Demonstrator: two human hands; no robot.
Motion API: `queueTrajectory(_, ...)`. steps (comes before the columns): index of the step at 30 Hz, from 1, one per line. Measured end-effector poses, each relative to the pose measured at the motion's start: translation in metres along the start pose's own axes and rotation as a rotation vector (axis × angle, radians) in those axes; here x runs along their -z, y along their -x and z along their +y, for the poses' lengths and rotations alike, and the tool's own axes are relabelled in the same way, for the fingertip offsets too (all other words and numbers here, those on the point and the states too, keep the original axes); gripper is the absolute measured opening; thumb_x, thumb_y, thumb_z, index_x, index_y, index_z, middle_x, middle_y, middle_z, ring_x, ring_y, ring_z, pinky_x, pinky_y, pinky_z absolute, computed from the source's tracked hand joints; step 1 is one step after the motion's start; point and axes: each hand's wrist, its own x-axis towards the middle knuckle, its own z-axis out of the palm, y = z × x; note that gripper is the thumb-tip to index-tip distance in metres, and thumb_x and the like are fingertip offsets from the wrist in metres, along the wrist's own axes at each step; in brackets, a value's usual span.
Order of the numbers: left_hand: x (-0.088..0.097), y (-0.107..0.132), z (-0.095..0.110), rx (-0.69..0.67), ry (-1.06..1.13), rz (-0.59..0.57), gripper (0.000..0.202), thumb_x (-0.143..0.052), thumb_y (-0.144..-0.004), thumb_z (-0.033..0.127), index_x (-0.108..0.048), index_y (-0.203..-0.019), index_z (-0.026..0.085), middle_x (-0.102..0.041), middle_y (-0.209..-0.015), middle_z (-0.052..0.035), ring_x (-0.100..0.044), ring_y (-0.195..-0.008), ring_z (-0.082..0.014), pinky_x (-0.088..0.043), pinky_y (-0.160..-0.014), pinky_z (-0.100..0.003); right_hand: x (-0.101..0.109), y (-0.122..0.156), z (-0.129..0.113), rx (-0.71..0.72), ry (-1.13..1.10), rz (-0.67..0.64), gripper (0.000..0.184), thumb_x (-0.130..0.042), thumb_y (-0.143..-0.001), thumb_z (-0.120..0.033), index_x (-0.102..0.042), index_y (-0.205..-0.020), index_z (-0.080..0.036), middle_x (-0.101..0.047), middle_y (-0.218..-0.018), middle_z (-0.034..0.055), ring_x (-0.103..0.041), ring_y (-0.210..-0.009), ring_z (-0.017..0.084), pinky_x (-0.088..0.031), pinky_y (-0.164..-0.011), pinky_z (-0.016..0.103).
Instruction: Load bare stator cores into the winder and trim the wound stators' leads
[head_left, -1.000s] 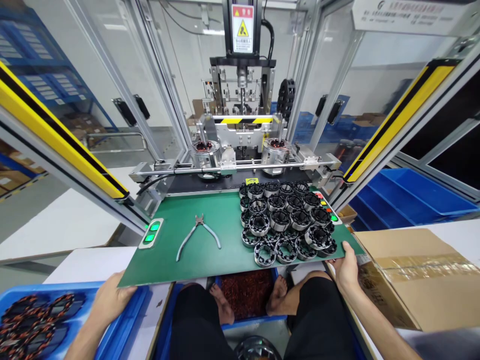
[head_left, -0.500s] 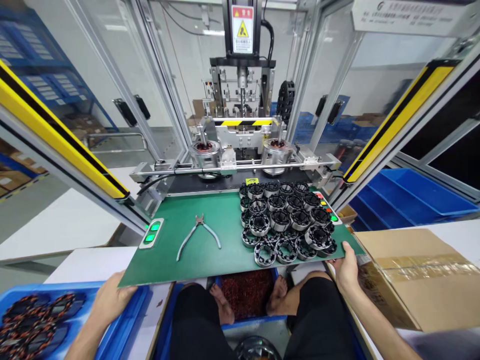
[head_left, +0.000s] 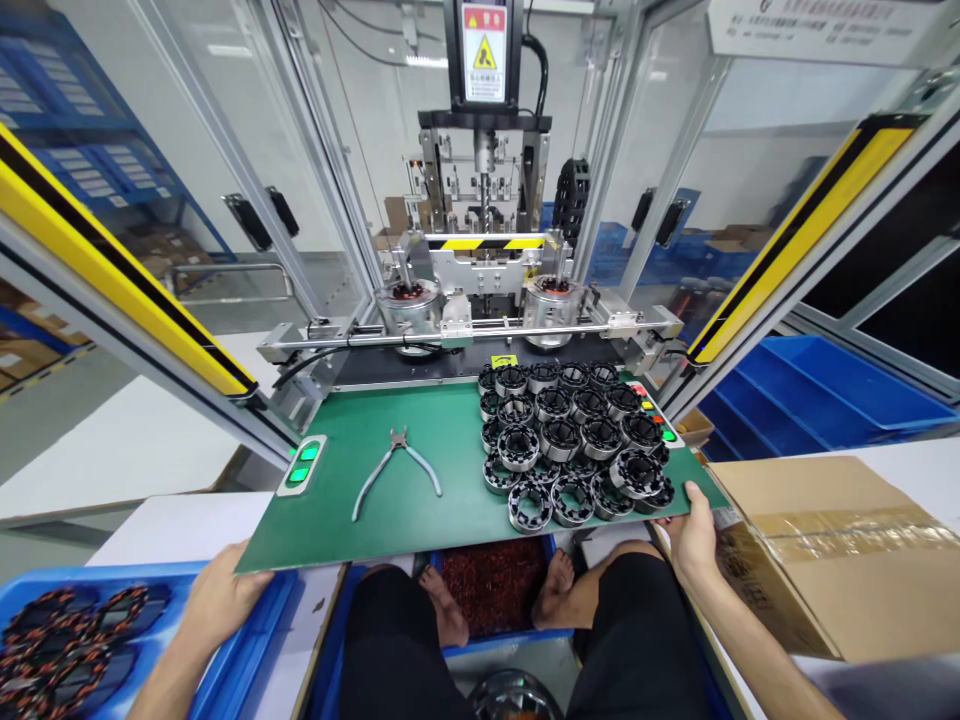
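Observation:
My left hand (head_left: pixel 225 597) is closed around the front left corner of a green work board (head_left: pixel 315 520), its fingertips partly hidden by the board. At the front right edge, my right hand (head_left: pixel 691 535) grips the same board, thumb on top and fingers underneath. Close to that hand, several metal stator cores (head_left: pixel 531 507) with black insulation are stacked in rows. A pair of cutting pliers (head_left: pixel 400 440) with pale blue handles lies spread on the board, touched by neither hand.
Behind the board stands a machine with two metal cylinders (head_left: pixel 555 310) and a crossbar. Yellow guard posts (head_left: pixel 806 240) flank it. A blue tray (head_left: pixel 172 580) with wound stators is at left, a cardboard box (head_left: pixel 847 540) at right. A blue bin (head_left: pixel 495 638) sits between the feet.

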Motion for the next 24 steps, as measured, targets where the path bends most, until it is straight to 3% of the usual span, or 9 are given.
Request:
queueTrajectory(4,0.007,-0.001,0.007,0.002,0.019,-0.027,0.115,-0.023,-0.081,0.115,-0.091,-0.093,0.023,-0.09,-0.097,-0.0165,-0.087,-0.086,-0.0392,-0.07,-0.076,-0.043,0.001,-0.001,-0.001,-0.056,0.004,0.009,0.065,-0.075,-0.093,-0.071,-0.07,-0.14,-0.026,-0.08,-0.102,-0.0008,-0.069,-0.075,0.022,-0.063,-0.067,0.037)
queueTrajectory(8,0.012,-0.001,0.018,-0.009,0.032,-0.041,0.116,-0.024,-0.079,0.117,-0.09,-0.09,0.023,-0.09,-0.095,-0.0162,-0.086,-0.084,-0.0392,-0.07,-0.076,-0.043,0.002,-0.002,-0.001,-0.056,0.005,0.017,0.063,-0.075,-0.093,-0.071,-0.071,-0.136,-0.026,-0.08,-0.102,-0.0005,-0.071,-0.076,0.022,-0.064,-0.067,0.037)
queueTrajectory(12,0.012,0.005,0.034,0.009,0.021,0.043,0.115,-0.015,-0.088,0.11,-0.088,-0.093,0.022,-0.09,-0.1,-0.0172,-0.086,-0.09,-0.0401,-0.068,-0.083,-0.044,0.001,-0.001,-0.001,-0.042,0.005,0.022,0.059,-0.075,-0.093,-0.07,-0.072,-0.132,-0.026,-0.08,-0.099,-0.001,-0.069,-0.073,0.021,-0.063,-0.063,0.036)
queueTrajectory(16,0.012,0.01,0.043,0.006,0.018,0.058,0.11,-0.013,-0.093,0.106,-0.085,-0.09,0.022,-0.089,-0.095,-0.0155,-0.085,-0.088,-0.0388,-0.065,-0.08,-0.042,-0.001,0.0,-0.002,-0.016,0.018,0.001,0.058,-0.074,-0.093,-0.07,-0.072,-0.131,-0.025,-0.079,-0.097,-0.0012,-0.068,-0.071,0.02,-0.062,-0.061,0.034)
queueTrajectory(24,0.013,-0.001,0.031,0.02,0.058,0.01,0.113,-0.021,-0.075,0.119,-0.085,-0.077,0.026,-0.088,-0.083,-0.0123,-0.084,-0.076,-0.037,-0.065,-0.069,-0.04,-0.002,0.002,-0.005,-0.036,0.008,0.012,0.06,-0.076,-0.091,-0.069,-0.072,-0.131,-0.026,-0.081,-0.108,0.0011,-0.075,-0.087,0.024,-0.068,-0.073,0.038)
